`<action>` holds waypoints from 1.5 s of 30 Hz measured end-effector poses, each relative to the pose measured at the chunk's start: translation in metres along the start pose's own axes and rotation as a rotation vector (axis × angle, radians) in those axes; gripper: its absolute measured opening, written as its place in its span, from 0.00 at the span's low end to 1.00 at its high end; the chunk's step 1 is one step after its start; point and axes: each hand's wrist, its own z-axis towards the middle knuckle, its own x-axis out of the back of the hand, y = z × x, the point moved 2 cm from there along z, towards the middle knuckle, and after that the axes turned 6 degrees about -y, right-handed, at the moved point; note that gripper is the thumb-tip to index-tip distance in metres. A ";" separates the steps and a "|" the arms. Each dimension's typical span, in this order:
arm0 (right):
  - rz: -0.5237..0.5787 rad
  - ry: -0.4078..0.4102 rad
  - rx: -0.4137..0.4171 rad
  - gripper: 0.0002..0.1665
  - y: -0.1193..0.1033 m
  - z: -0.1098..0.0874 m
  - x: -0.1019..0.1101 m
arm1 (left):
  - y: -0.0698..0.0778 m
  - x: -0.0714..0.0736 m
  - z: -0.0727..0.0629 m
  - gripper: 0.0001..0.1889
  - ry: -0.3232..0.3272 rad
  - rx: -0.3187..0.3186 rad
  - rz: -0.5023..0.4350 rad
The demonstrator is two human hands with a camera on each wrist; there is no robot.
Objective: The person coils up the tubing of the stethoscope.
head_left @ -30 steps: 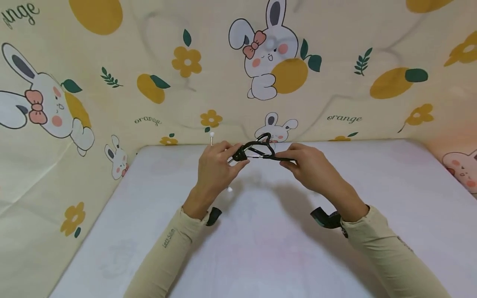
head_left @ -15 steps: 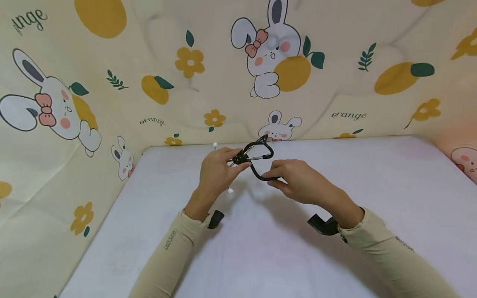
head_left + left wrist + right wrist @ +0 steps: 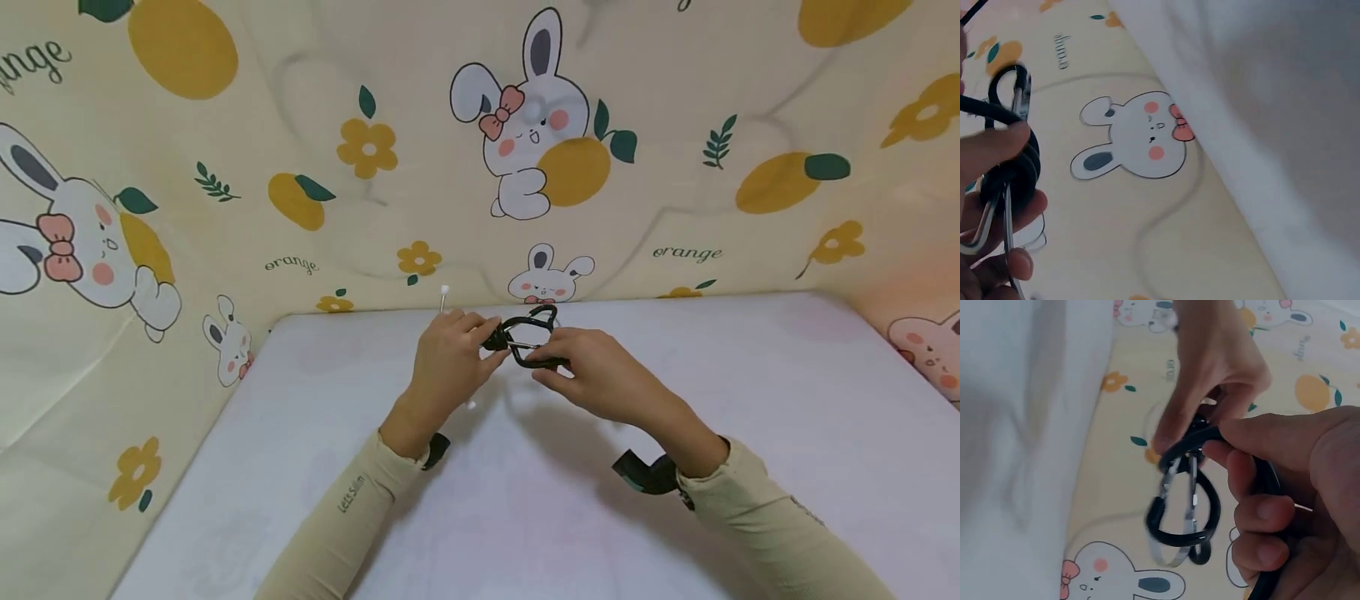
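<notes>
Above the white table, my left hand (image 3: 450, 362) pinches a dark bundle of wound black cord (image 3: 1013, 172) between thumb and fingers. Bent silver metal rods (image 3: 1008, 219) run down from the bundle past the fingers. From its other side sticks out a black carabiner-like loop (image 3: 1214, 512) with a silver gate (image 3: 1194, 500). My right hand (image 3: 600, 375), close to the right, grips the black cord (image 3: 1194, 442) where it leaves the bundle; the cord passes through its curled fingers. A white tip (image 3: 445, 290) on a thin rod shows behind the left hand.
The white tabletop (image 3: 525, 517) spreads beneath both hands. A cream cloth wall (image 3: 420, 200) with printed rabbits and oranges rises at the back and sides. Dark straps with camera mounts (image 3: 648, 473) sit at the wrists.
The right hand has come down towards me with the cord, drawing it below the loop, then closer to the left hand. The left hand keeps its pinch on the bundle.
</notes>
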 end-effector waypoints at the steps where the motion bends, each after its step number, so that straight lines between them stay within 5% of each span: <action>1: -0.006 0.003 -0.008 0.13 0.000 0.000 0.000 | 0.002 -0.001 -0.001 0.23 -0.005 -0.013 0.016; 8: -0.019 0.046 0.008 0.09 0.003 0.004 0.005 | 0.007 -0.004 -0.003 0.24 -0.033 -0.070 0.032; 13: -0.009 0.061 0.019 0.07 0.005 0.005 0.009 | 0.011 -0.002 -0.001 0.22 -0.022 -0.188 -0.001; 17: -0.008 0.082 0.022 0.06 0.009 0.005 0.012 | 0.014 -0.002 0.000 0.21 -0.012 -0.277 -0.035; 23: 0.012 0.101 0.014 0.06 0.013 0.004 0.014 | 0.013 -0.001 -0.004 0.20 -0.012 -0.329 -0.156; 30: 0.042 0.177 0.003 0.05 0.014 -0.004 0.018 | 0.012 0.002 -0.003 0.21 0.021 -0.294 -0.280; 45: 0.064 0.283 0.043 0.05 0.018 -0.005 0.013 | 0.013 -0.001 -0.006 0.22 0.023 -0.248 -0.319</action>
